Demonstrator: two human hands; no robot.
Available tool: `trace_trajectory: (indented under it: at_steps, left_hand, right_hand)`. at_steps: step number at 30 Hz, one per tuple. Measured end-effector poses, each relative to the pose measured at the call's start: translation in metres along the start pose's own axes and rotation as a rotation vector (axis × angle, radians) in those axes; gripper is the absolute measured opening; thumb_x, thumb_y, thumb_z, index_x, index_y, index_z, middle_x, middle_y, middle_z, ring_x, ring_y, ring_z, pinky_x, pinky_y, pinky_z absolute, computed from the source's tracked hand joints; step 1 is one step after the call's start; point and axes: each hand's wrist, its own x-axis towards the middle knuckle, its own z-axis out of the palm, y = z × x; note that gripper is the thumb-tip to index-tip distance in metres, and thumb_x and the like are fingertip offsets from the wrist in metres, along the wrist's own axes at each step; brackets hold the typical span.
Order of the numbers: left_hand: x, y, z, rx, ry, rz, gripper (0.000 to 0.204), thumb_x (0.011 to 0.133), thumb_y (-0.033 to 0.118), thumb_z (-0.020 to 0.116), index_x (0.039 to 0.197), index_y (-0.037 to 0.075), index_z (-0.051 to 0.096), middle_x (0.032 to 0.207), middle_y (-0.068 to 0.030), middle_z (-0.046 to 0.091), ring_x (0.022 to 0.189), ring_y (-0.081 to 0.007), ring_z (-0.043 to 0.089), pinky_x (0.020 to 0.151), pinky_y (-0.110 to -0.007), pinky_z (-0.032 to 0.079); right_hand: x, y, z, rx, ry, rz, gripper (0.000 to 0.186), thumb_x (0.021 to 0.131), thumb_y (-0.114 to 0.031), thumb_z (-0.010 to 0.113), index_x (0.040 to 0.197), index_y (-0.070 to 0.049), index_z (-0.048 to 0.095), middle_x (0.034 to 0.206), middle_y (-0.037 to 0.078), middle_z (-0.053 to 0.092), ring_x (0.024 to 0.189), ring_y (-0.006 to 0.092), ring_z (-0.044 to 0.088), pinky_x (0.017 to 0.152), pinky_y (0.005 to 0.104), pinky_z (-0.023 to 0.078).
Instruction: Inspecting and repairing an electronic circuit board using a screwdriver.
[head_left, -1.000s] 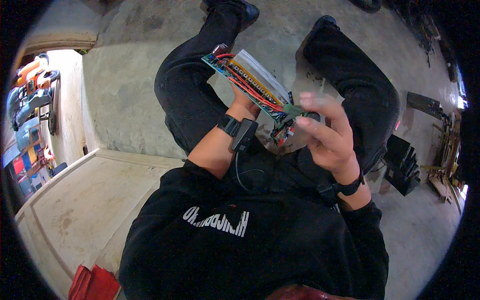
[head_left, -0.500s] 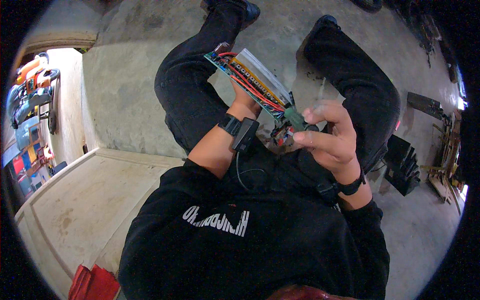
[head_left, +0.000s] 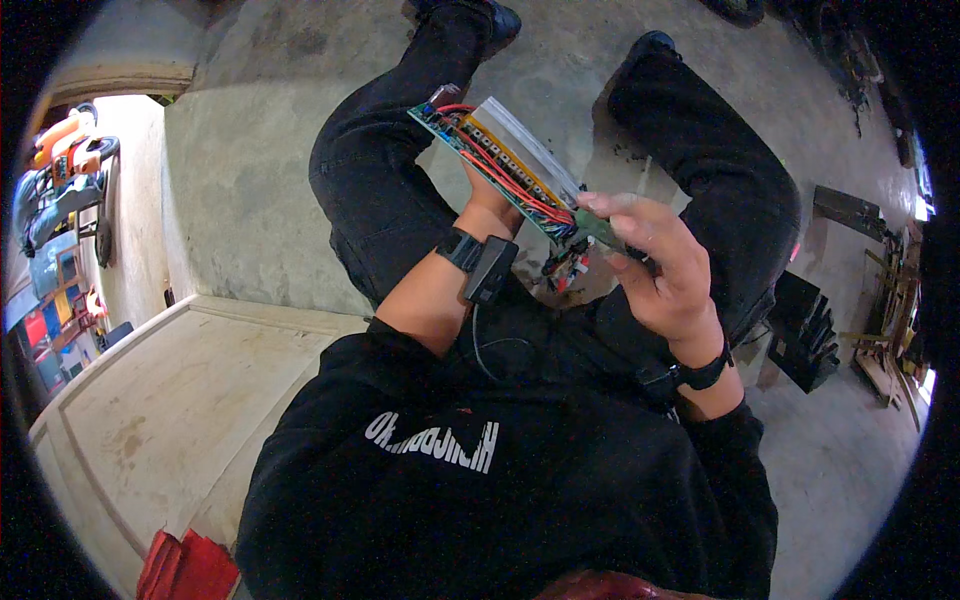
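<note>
Between my knees a long green circuit board [head_left: 485, 178] with red wires along it is held at a slant. A silver metal heat sink [head_left: 525, 145] and a yellow-orange strip run along its upper side. My left hand [head_left: 488, 198] is closed on the board from below, its fingers mostly hidden behind it. At the board's lower right end my right hand [head_left: 662, 265] pinches a dark green piece [head_left: 594, 228], whose exact kind I cannot make out. Under that piece hangs a tangle of wires and small connectors [head_left: 563, 270] in black, red and white.
A pale panelled board [head_left: 170, 400] lies at my left, with a red cloth-like piece [head_left: 187, 567] at its near end. Black finned parts [head_left: 803, 330] and wood scraps [head_left: 880, 385] lie on the concrete floor at right. Scooters [head_left: 75, 150] stand beyond the opening at far left.
My right fingers have shifted up and left over the green piece, with the index finger nearer the heat sink's end. My left hand and the board stay in place.
</note>
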Motion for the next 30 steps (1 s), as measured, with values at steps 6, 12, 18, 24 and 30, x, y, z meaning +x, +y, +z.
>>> trace_trajectory:
  at_steps: [6, 12, 18, 24, 30]
  left_hand:
    - [0.010, -0.006, -0.014, -0.010, -0.035, -0.061, 0.056, 0.096, 0.061, 0.033, 0.115, 0.013, 0.055, 0.110, -0.0104, 0.060, 0.099, -0.0311, 0.061, 0.087, -0.050, 0.051]
    - [0.003, -0.006, -0.011, 0.055, -0.034, -0.069, 0.057, 0.097, 0.061, 0.032, 0.114, 0.012, 0.056, 0.108, -0.0121, 0.062, 0.102, -0.0325, 0.061, 0.089, -0.051, 0.051]
    - [-0.006, -0.002, 0.000, 0.141, -0.107, 0.003, 0.051, 0.099, 0.056, 0.032, 0.112, 0.013, 0.056, 0.103, -0.0108, 0.063, 0.098, -0.0287, 0.063, 0.087, -0.049, 0.052]
    - [0.001, -0.008, -0.002, 0.104, -0.084, 0.115, 0.046, 0.098, 0.057, 0.038, 0.108, 0.017, 0.056, 0.101, -0.0037, 0.062, 0.097, -0.0222, 0.061, 0.083, -0.041, 0.052]
    - [0.018, -0.008, -0.023, 0.044, -0.040, 0.100, 0.043, 0.098, 0.055, 0.038, 0.107, 0.017, 0.056, 0.101, -0.0029, 0.060, 0.095, -0.0214, 0.060, 0.082, -0.041, 0.051]
  right_hand:
    - [-0.003, 0.001, -0.003, 0.111, 0.114, -0.010, 0.034, 0.089, -0.013, 0.067, 0.120, -0.003, 0.056, 0.119, 0.019, 0.065, 0.105, 0.0321, 0.066, 0.090, 0.0406, 0.053]
    - [0.027, -0.012, -0.019, 0.449, 0.616, 0.025, 0.043, 0.097, -0.025, 0.059, 0.130, -0.002, 0.043, 0.104, 0.018, 0.062, 0.092, 0.0324, 0.065, 0.083, 0.0459, 0.055]
    - [0.079, -0.014, -0.040, -0.385, -0.194, -0.098, 0.029, 0.090, -0.013, 0.060, 0.118, -0.007, 0.053, 0.091, 0.011, 0.063, 0.081, 0.0284, 0.065, 0.067, 0.0385, 0.052]
    - [0.048, 0.026, -0.002, -0.494, -0.584, -0.097, 0.021, 0.076, -0.005, 0.062, 0.094, -0.009, 0.053, 0.087, 0.008, 0.060, 0.081, 0.0301, 0.063, 0.063, 0.0397, 0.050]
    - [0.037, 0.027, 0.014, -0.671, -0.628, -0.080, 0.016, 0.080, -0.008, 0.058, 0.095, -0.009, 0.052, 0.087, 0.005, 0.062, 0.082, 0.0263, 0.064, 0.062, 0.0365, 0.052]
